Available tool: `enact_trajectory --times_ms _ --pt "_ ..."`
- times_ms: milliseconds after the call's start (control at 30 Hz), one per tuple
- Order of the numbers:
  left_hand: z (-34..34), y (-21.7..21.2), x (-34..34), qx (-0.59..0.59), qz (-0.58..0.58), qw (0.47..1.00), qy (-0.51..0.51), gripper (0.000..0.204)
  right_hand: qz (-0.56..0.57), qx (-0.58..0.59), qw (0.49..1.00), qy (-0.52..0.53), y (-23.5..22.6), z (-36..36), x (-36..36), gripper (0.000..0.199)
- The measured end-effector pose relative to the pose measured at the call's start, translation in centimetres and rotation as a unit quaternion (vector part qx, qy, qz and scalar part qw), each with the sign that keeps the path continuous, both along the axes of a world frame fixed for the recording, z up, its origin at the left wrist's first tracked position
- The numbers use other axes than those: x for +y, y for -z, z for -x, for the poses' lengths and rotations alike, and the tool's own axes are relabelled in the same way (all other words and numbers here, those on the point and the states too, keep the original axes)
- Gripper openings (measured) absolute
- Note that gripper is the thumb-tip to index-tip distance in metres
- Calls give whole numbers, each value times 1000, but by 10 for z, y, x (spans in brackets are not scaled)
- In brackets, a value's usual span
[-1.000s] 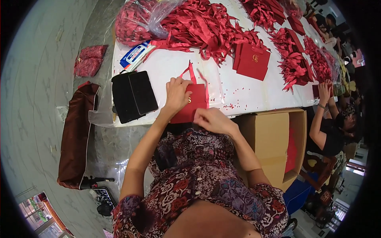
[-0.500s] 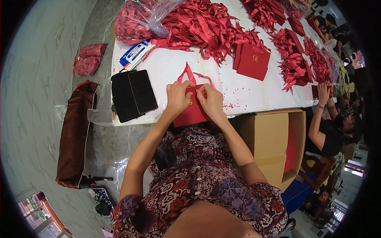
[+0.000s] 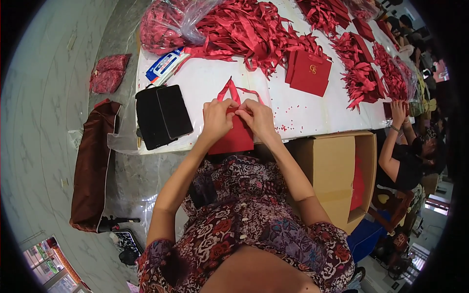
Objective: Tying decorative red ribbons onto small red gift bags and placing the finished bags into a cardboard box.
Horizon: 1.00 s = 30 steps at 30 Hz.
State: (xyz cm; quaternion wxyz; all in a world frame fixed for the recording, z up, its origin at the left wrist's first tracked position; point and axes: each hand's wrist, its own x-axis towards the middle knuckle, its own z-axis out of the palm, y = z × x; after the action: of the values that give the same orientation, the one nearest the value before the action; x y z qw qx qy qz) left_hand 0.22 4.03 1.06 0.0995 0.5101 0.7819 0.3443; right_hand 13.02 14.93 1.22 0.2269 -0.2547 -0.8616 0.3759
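A small red paper bag [image 3: 231, 142] lies at the near edge of the table, below my fingers. My left hand [image 3: 217, 119] is closed in a pinch at the top of the bag. Close beside it, my right hand [image 3: 257, 121] pinches there too, fingertips almost touching the left ones. A red ribbon [image 3: 233, 92] rises from between the fingers, and its loose end curves off to the right on the white tabletop. The exact grip on ribbon and bag edge is partly hidden by my fingers.
A black pouch [image 3: 163, 116] and a blue-and-white packet [image 3: 166, 64] lie left. Behind is a big heap of red ribbons [image 3: 244, 29]; finished-looking red bags [image 3: 309, 74] sit right of it. An open cardboard box [image 3: 334, 171] stands right; a co-worker's arm [image 3: 392, 141] is beyond.
My right hand has shifted slightly left, bringing its fingertips up against the left ones. The bag has moved a little left, and its gold print is now covered by my hands.
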Motion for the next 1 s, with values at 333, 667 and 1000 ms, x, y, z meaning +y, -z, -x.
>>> enact_trajectory --times_ms 333,667,1000 --pt "0 -16 -4 11 3 998 65 25 116 -25 993 -12 8 1 39 26" --pt "-7 -18 1 112 -62 986 111 22 378 -68 904 -191 6 7 71 18" --pt "-9 -18 3 127 -75 981 126 17 343 -182 902 -186 12 15 72 20"
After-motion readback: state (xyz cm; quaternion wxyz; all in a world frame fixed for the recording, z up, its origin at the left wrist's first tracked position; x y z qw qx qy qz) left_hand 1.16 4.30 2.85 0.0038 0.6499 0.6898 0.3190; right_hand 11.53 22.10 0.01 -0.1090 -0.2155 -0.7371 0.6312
